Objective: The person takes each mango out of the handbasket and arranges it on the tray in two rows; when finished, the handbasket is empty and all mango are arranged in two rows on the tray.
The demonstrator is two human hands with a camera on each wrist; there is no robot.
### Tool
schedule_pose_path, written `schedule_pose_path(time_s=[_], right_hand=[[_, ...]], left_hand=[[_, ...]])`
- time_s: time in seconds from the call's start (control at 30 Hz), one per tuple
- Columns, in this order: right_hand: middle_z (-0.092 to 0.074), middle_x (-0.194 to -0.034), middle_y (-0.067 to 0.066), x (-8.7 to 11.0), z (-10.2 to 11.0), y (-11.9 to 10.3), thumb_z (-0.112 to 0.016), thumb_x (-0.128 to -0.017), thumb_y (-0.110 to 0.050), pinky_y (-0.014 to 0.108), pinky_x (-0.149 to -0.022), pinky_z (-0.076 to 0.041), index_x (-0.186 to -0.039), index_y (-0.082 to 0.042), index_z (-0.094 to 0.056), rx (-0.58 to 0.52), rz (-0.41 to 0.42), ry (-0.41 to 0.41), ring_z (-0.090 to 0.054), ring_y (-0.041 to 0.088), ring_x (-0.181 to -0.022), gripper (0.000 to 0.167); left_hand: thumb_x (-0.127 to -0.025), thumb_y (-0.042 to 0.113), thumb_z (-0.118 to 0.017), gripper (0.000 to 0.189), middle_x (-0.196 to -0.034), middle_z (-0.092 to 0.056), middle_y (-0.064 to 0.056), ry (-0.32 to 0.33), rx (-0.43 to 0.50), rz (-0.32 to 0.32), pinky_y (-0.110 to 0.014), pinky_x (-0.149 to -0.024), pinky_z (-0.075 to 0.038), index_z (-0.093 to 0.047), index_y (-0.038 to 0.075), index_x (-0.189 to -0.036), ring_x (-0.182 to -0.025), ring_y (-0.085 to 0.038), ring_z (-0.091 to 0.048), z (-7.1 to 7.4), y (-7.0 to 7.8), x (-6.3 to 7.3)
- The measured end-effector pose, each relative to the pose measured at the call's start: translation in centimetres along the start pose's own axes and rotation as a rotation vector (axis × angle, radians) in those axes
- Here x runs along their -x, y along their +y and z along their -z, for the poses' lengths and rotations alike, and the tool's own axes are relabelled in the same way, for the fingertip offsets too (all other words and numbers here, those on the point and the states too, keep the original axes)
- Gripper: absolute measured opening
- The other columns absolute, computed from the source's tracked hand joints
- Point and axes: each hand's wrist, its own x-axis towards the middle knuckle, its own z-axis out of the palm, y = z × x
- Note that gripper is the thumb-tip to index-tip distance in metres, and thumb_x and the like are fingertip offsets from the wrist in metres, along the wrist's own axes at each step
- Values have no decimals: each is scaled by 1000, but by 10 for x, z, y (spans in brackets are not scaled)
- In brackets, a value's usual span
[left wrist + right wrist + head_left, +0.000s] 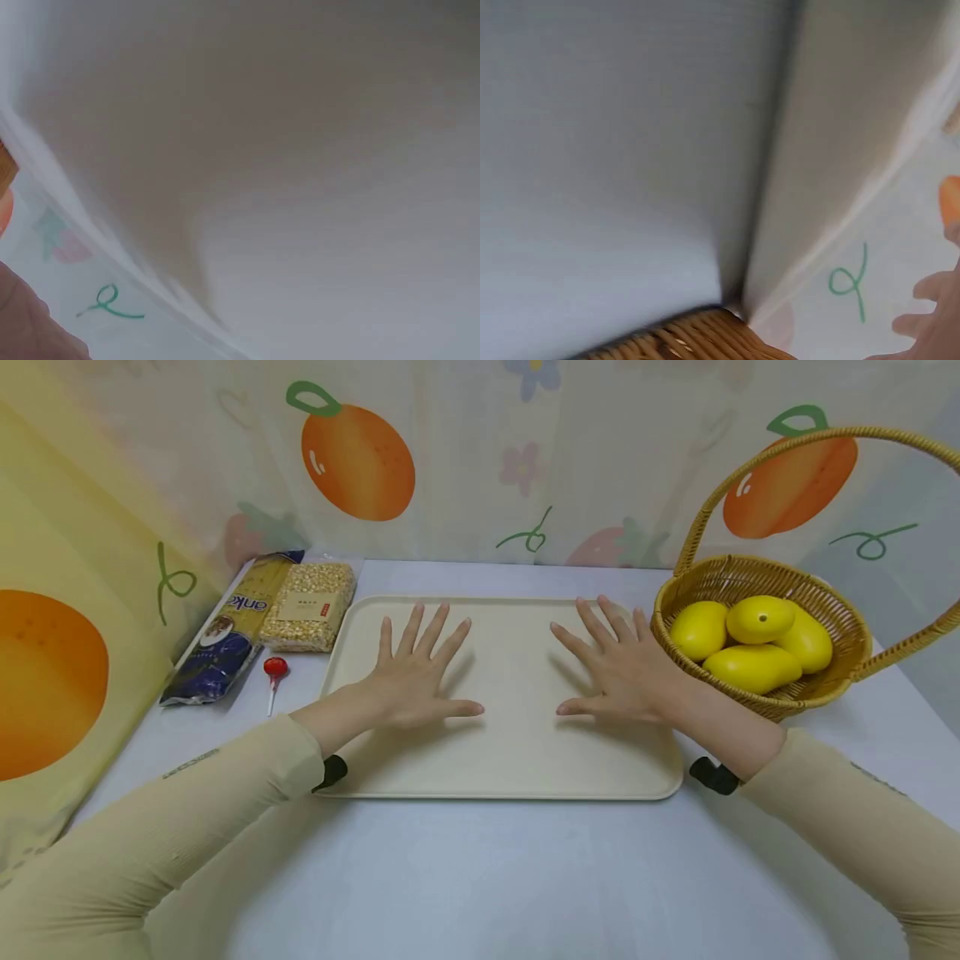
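Both hands are spread, palms down, over a cream rectangular tray (495, 768) in the head view. The left hand (416, 681) is over the tray's left half, fingers straight and thumb pointing inward. Over the right half is the right hand (618, 664), its fingers fanned out the same way. Neither holds anything. Shadows of both hands fall on the tray. Part of the left hand (34, 326) shows at the lower left corner of the left wrist view, and some fingers of the right hand (934, 319) at the right edge of the right wrist view.
A wicker basket (855, 672) with a tall handle holds several yellow mangoes (753, 668) right of the tray. Left of it lie a blue and gold packet (217, 643), a clear bag of yellow grains (307, 606) and a red lollipop (275, 668). A fruit-print curtain (465, 468) hangs behind.
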Motion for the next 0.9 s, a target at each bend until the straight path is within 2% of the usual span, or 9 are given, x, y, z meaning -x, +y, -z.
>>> schedule_pose_path(time_s=[0.17, 0.27, 0.37, 0.43, 0.57, 0.63, 0.7, 0.8, 0.9], right_hand=[[4, -167, 18, 4, 23, 5, -48, -81, -82, 76, -116, -10, -161, -28, -8, -12, -66, -17, -3, 47, -153, 104], [0, -167, 20, 9, 42, 14, -47, -83, -81, 75, -116, -15, -160, -25, -13, -43, -123, 1, -11, 50, -150, 102], [-7, -165, 24, 16, 62, 30, -47, -84, -80, 76, -112, -20, -159, -21, -21, -103, -198, 40, -18, 54, -145, 99], [-13, -163, 27, 22, 73, 44, -48, -85, -78, 77, -109, -23, -158, -17, -25, -150, -246, 60, -21, 57, -143, 97], [-14, -160, 33, 34, 88, 79, -49, -90, -71, 78, -107, -25, -157, -9, -25, -255, -338, 55, -19, 59, -142, 94], [-15, -159, 35, 39, 91, 98, -49, -92, -66, 78, -108, -23, -156, -5, -24, -308, -377, 59, -18, 58, -143, 92], [-16, -158, 36, 43, 91, 115, -49, -95, -61, 77, -109, -21, -156, -1, -23, -359, -420, 61, -17, 58, -143, 89], [-23, -156, 36, 47, 88, 139, -49, -96, -57, 76, -106, -24, -154, 2, -25, -419, -477, 48, -24, 59, -138, 86], [-27, -153, 37, 50, 86, 157, -47, -95, -61, 76, -101, -28, -154, 0, -25, -483, -527, -26, -29, 59, -132, 88]], left_hand=[[-84, 78, -51, 108, -165, 25, -2, 55, 44, 22, -68, -120, 13, 15, 34, -157, -153, -35, 24, 11, -8, -1], [-86, 73, -53, 106, -167, 14, -9, 85, 94, 46, -68, -121, 7, 10, 30, -159, -154, -39, 13, 24, -17, 3], [-88, 66, -56, 104, -166, 0, -18, 99, 179, 75, -70, -120, -2, 6, 23, -160, -153, -44, -1, 40, -28, 11], [-90, 60, -58, 103, -164, -3, -24, 95, 258, 91, -71, -119, -7, 4, 17, -160, -151, -47, -3, 50, -37, 18], [-94, 52, -57, 98, -163, -7, -30, 58, 390, 122, -69, -120, -14, 0, 5, -159, -150, -49, -10, 64, -59, 29], [-97, 49, -54, 94, -162, -14, -30, 36, 432, 131, -67, -119, -21, -2, 2, -159, -148, -48, -20, 68, -70, 34], [-99, 48, -52, 88, -156, -28, -30, 15, 458, 145, -64, -113, -33, -6, 1, -158, -140, -45, -35, 70, -82, 39], [-101, 47, -48, 83, -152, -34, -30, -36, 523, 185, -60, -105, -44, -11, 0, -158, -131, -44, -46, 69, -97, 45], [-101, 46, -49, 77, -148, -39, -30, -90, 574, 231, -54, -101, -51, -20, -1, -154, -124, -43, -53, 64, -110, 49]])
